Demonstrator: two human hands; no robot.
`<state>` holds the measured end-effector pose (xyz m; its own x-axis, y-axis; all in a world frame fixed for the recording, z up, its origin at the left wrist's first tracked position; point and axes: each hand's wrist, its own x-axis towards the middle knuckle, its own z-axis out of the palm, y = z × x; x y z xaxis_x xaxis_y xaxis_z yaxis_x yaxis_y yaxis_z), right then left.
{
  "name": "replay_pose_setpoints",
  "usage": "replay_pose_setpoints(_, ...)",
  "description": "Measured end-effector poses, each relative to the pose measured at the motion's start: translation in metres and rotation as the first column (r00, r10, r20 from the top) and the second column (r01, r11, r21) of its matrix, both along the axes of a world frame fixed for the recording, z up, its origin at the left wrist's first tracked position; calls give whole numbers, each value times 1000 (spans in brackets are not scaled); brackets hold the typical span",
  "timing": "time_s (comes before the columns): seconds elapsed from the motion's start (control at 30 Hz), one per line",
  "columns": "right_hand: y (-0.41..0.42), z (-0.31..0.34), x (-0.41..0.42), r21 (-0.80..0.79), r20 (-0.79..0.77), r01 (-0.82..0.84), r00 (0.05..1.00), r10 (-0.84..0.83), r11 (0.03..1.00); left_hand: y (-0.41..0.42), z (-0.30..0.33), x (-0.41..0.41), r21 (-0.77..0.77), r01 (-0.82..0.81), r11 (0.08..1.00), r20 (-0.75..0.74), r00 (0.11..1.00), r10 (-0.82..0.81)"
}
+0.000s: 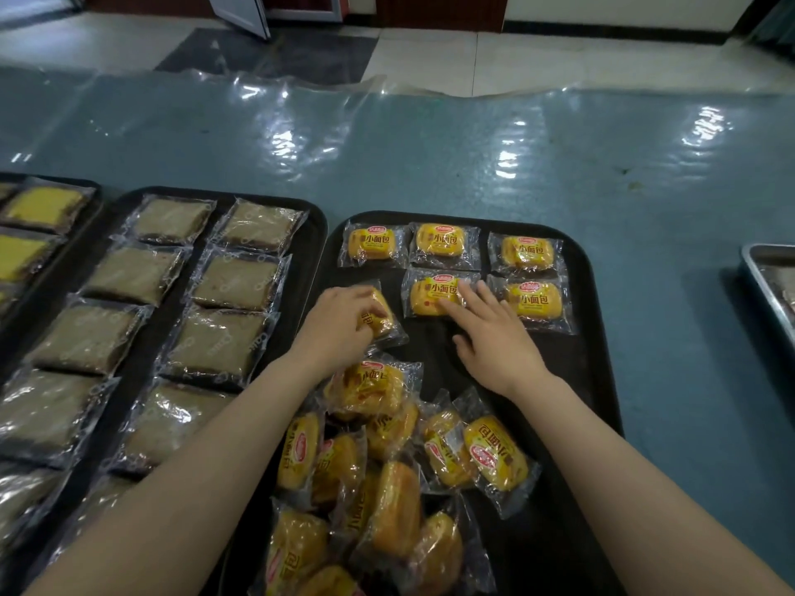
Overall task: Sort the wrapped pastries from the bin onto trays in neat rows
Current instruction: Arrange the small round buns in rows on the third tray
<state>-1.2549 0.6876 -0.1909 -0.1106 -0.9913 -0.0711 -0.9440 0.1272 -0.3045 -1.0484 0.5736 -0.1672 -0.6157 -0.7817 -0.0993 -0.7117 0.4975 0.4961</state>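
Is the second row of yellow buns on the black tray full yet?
Not yet. Two buns lie flat; the left hand grips the third bun, tilted, at the row's left end.

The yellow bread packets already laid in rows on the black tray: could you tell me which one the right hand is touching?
The middle packet of the second row: the right hand's straight fingertips rest on it.

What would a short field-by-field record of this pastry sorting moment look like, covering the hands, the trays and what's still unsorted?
left hand: grips a yellow wrapped bun, second row, left end
right hand: open, fingertips on the middle second-row bun
black tray: three yellow buns in the far row, second row being filled
unsorted pile: loose yellow buns heaped at the tray's near end
neighbouring tray: brown wrapped pastries in two columns
far-left tray: yellow cake slices, partly out of view
metal bin: at right edge, contents unclear
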Motion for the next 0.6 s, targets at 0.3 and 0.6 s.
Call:
replay_pose_setpoints(0.3, -7, -13, 0, 95, -30, -48, 998, 51, 994, 0, -26, 5, 85, 42, 995, 303, 951, -66)
replay_pose_setpoints(0.6, -4, -12, 0, 61, -91, 37, 995, -31, 997, -4, -33, -27, 13, -193, 981, 321, 930, 178)
